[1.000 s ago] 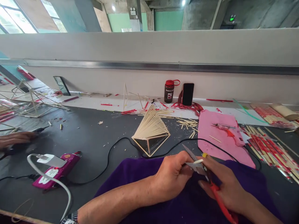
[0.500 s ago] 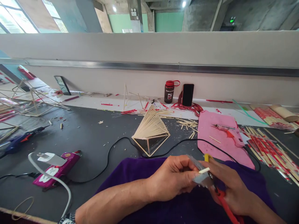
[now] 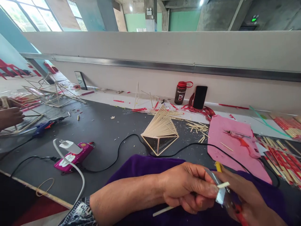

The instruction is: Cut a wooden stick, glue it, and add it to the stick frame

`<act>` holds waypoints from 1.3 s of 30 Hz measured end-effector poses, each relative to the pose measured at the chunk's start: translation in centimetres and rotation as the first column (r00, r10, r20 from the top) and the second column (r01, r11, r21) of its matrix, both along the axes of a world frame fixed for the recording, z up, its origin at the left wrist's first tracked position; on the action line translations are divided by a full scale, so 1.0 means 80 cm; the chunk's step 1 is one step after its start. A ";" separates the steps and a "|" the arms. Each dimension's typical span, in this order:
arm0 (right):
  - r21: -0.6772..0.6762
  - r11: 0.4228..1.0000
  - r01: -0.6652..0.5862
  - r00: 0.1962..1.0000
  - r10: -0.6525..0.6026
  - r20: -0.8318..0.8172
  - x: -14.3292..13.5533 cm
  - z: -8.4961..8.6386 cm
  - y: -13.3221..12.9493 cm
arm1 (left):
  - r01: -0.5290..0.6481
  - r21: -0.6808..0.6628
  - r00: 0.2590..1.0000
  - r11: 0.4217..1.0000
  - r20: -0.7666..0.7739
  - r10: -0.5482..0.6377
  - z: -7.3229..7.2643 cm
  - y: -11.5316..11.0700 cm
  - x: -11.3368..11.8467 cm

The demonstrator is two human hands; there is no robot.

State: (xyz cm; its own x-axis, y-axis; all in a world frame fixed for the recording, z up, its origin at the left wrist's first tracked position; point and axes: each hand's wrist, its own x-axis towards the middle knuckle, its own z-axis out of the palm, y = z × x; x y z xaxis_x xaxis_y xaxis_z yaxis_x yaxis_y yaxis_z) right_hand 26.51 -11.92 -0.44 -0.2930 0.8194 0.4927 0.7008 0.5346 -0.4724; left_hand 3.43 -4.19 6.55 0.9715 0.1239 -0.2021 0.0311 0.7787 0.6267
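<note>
Above purple cloth [image 3: 145, 166] at the dark tabletop's [image 3: 101, 128] near edge, the left hand [image 3: 188, 188] pinches a slim, pale, wooden-looking stick [image 3: 223, 185], seemingly steadying it between the scissors' [image 3: 220, 197] metal blades; the right hand [image 3: 246, 194] grips their red-and-yellow handles. Beyond, a fanned stick model [image 3: 162, 128] rests mid-tabletop.

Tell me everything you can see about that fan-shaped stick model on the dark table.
The stick model is built from pale, slim sticks that look like wood. Many lie close together, fanning into a surface that narrows to a far peak. At the near end, sticks frame two open triangles sharing a middle stick. It stands on the dark table; nothing holds it. A black cable passes its near corner; contact is unclear.
</note>
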 end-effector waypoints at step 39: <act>0.144 0.990 0.004 1.000 -0.005 0.007 -0.027 -0.001 0.015 | -0.299 0.407 0.933 0.863 -0.064 0.353 -0.003 0.015 0.000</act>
